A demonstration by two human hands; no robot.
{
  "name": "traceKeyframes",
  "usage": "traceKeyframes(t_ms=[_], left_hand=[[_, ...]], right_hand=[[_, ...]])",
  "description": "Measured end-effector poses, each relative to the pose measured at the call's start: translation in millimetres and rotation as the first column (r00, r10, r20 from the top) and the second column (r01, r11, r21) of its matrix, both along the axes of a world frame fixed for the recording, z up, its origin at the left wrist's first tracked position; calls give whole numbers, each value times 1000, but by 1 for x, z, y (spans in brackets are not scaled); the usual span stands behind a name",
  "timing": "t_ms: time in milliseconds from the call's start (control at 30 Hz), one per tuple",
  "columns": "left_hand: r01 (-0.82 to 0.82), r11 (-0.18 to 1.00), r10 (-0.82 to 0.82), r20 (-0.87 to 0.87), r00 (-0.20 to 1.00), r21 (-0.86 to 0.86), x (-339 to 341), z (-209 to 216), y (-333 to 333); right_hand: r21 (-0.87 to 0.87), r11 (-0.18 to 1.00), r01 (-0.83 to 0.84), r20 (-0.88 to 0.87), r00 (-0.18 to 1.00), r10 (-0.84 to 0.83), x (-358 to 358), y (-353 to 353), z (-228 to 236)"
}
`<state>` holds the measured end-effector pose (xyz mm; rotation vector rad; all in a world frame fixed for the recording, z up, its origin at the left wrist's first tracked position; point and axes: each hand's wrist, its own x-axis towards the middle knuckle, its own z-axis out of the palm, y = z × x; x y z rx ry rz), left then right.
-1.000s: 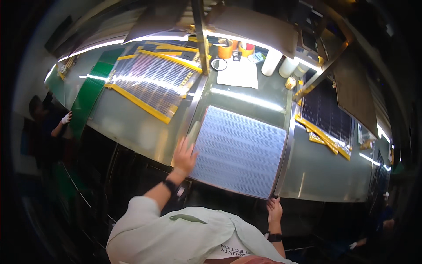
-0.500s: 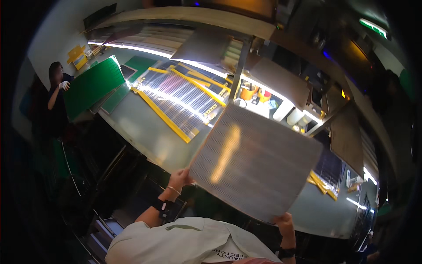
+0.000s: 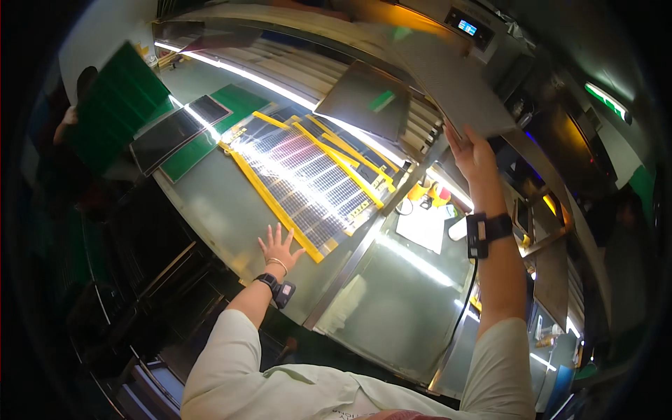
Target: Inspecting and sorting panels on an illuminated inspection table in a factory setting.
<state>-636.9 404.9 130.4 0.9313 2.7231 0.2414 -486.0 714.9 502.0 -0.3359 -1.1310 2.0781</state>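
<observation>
A flat grey rectangular panel (image 3: 448, 80) is raised at the upper right, tilted and slightly blurred. My right hand (image 3: 474, 155) grips its lower edge, arm stretched up and forward. My left hand (image 3: 280, 246) is open, fingers spread, over the table beside a dark gridded film sheet (image 3: 297, 164) with yellow borders. Whether it touches the surface I cannot tell. More yellow-edged sheets lie beneath and behind that film.
At the left a person holds up a green panel (image 3: 120, 105). Near them a dark framed panel (image 3: 175, 133) rests on the table (image 3: 241, 234). Another framed panel (image 3: 364, 100) leans on the slatted rack. White paper (image 3: 421, 227) lies under the shelf's light, near yellow rolls (image 3: 420, 190).
The grey panel has gone from in front of me up toward the upper right. My left hand has let go of it and spread over the table. The person's green panel stands more upright.
</observation>
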Motion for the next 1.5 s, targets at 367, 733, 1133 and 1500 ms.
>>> traceKeyframes(t_ms=[367, 733, 1133, 1500], left_hand=[[85, 980, -71, -85, 994, 180, -50, -19, 48], [138, 847, -302, 252, 919, 513, 57, -30, -111], [-903, 193, -852, 522, 41, 385, -38, 136, -68], [-990, -27, -296, 945, 142, 140, 8, -42, -173]], right_hand=[[826, -475, -303, -40, 809, -586, -147, -20, -130], [570, -622, -537, -148, 678, -720, -156, -2, -143], [717, -643, -270, 137, 959, -249, 44, -171, -145], [764, -503, -403, -120, 678, -725, -213, 17, -131]])
